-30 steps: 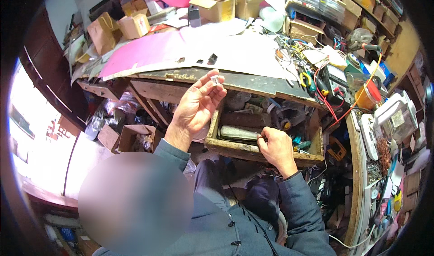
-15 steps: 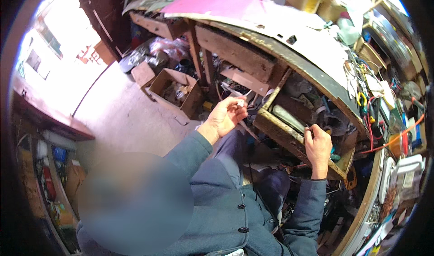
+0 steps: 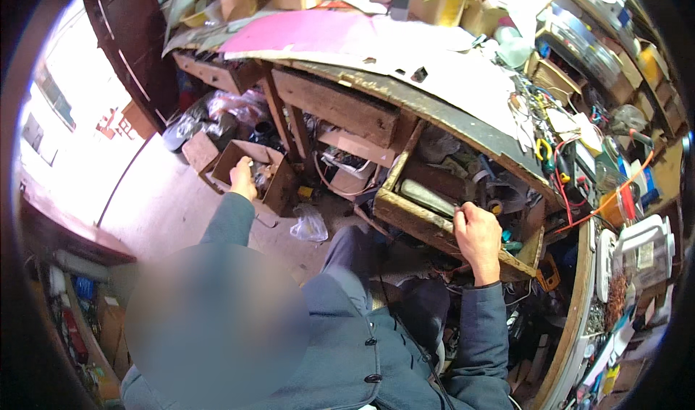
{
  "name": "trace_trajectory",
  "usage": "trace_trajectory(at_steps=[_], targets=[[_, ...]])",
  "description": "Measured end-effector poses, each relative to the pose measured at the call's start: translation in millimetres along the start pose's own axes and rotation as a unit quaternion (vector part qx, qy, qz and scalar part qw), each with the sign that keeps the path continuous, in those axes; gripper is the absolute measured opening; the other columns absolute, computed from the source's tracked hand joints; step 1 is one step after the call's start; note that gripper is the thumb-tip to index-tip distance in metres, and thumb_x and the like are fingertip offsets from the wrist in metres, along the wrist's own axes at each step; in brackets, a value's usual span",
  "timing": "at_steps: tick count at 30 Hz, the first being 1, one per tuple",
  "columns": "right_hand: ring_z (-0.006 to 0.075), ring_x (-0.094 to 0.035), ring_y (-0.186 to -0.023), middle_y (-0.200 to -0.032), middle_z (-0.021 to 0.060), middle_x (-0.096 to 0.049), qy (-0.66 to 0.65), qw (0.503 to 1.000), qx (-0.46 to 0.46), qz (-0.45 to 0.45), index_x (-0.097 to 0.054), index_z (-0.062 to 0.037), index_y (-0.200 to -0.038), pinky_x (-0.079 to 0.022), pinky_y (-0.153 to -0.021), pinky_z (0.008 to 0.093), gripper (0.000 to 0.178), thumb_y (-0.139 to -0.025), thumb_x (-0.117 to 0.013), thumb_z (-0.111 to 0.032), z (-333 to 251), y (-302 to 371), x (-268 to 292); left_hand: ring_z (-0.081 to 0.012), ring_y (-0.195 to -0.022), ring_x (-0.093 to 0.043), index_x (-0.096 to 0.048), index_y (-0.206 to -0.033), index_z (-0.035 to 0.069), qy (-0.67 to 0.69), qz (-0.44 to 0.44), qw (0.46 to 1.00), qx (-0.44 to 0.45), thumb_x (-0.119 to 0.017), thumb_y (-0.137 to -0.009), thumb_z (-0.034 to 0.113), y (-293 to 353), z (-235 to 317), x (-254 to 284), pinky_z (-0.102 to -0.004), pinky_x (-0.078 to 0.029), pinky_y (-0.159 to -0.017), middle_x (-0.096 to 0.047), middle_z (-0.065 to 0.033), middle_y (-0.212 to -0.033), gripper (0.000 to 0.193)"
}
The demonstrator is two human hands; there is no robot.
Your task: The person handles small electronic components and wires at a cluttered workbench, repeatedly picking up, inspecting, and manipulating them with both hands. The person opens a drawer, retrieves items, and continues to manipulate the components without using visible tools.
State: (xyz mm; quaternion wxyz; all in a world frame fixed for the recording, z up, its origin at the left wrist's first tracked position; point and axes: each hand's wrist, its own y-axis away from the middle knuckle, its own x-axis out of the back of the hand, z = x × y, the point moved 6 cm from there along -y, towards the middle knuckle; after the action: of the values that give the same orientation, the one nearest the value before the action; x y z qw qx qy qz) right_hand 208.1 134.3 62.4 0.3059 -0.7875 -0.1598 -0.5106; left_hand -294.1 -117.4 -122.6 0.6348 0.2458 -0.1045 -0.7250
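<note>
The person's left hand [image 3: 244, 178] is over the near-left rim of an open cardboard box [image 3: 279, 191], which stands on the floor at about ten o'clock from the person's lap. Its grip looks narrow, the fingers bunched; a pale speck shows at the tips, but whether it is held or lies in the box cannot be told. The box looks light and fairly stiff, its walls likely to bend under a hard squeeze; a rim or folded corner would offer the surest hold.

The right hand [image 3: 478, 238] is curled at the front edge of a pulled-out wooden drawer [image 3: 414, 223], at about one o'clock. Its finger undersides are hidden, so what this grip closes on cannot be told. The drawer seems heavy, rigid and rough, best taken at the middle of its front board. Inside, at ten o'clock from that hand, lies a long pale case [image 3: 427, 197], probably hard and smooth.

Above the drawer runs the dark-edged table [image 3: 481, 136], spread with white and pink sheeting [image 3: 304, 34]; tangled wires [image 3: 534, 106] crowd its two o'clock end. A crumpled clear bag [image 3: 309, 224] lies on the floor [image 3: 166, 200], and a dark door [image 3: 134, 55] stands at ten o'clock, beside bright daylight.
</note>
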Motion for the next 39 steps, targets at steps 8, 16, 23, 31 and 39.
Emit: trace_trajectory(at_steps=[8, 16, 23, 31, 39], targets=[[0.0410, -0.068, -0.076, -0.078, 0.0189, -0.068, -0.011, 1.000, -0.004, 0.015, -0.065, -0.0043, -0.080, -0.053, -0.067, 0.0516, 0.026, -0.093, -0.062, -0.026, -5.8, 0.5, 2.7, -0.0275, -0.115, -0.065, -0.070, -0.121, 0.001, -0.174, -0.098, 0.862, -0.467, -0.068, -0.093, 0.017, 79.0, 89.8, -155.9, -0.0378, -0.048, -0.102, -0.072, -0.0157, -0.118, 0.032], [0.0413, -0.068, -0.075, -0.076, 0.0195, -0.068, -0.024, 1.000, -0.015, 0.007, -0.065, -0.0040, -0.079, -0.054, -0.067, 0.0514, 0.027, -0.091, -0.062, -0.028, -3.0, -0.4, 2.8, -0.0324, -0.107, -0.062, -0.077, -0.094, 0.008, -0.344, -0.173, 0.668, -0.637, -0.074, -0.088, 0.029, 203.5, 119.3, -314.9, -0.0444, -0.049, -0.094, -0.073, -0.0124, -0.100, 0.022], [0.0408, -0.068, -0.074, -0.074, 0.0193, -0.067, -0.035, 0.999, -0.028, -0.006, -0.064, -0.0032, -0.079, -0.054, -0.065, 0.0512, 0.027, -0.090, -0.063, -0.028, -3.6, -3.9, 3.6, -0.0334, -0.093, -0.068, -0.080, -0.093, 0.012, -0.455, -0.162, 0.602, -0.636, -0.076, -0.083, 0.038, 197.2, 108.7, -368.9, -0.0476, -0.052, -0.084, -0.075, -0.0105, -0.092, 0.028], [0.0424, -0.068, -0.074, -0.074, 0.0212, -0.067, -0.046, 0.998, -0.032, -0.018, -0.065, -0.0021, -0.078, -0.054, -0.066, 0.0531, 0.027, -0.089, -0.062, -0.026, -0.7, -5.1, 2.5, -0.0274, -0.080, -0.075, -0.076, -0.108, 0.003, -0.363, -0.310, 0.640, -0.602, -0.072, -0.089, 0.031, 221.5, 112.7, -385.2, -0.0408, -0.057, -0.079, -0.076, -0.0157, -0.082, 0.034], [0.0427, -0.068, -0.074, -0.075, 0.0219, -0.068, -0.056, 0.998, -0.037, -0.019, -0.066, -0.0021, -0.079, -0.054, -0.067, 0.0533, 0.027, -0.089, -0.061, -0.027, -0.1, -4.5, 3.2, -0.0378, -0.101, -0.071, -0.069, -0.115, 0.002, -0.346, -0.415, 0.620, -0.569, -0.066, -0.090, 0.019, 211.7, 87.5, -394.6, -0.0432, -0.055, -0.091, -0.073, -0.0228, -0.106, 0.030]])
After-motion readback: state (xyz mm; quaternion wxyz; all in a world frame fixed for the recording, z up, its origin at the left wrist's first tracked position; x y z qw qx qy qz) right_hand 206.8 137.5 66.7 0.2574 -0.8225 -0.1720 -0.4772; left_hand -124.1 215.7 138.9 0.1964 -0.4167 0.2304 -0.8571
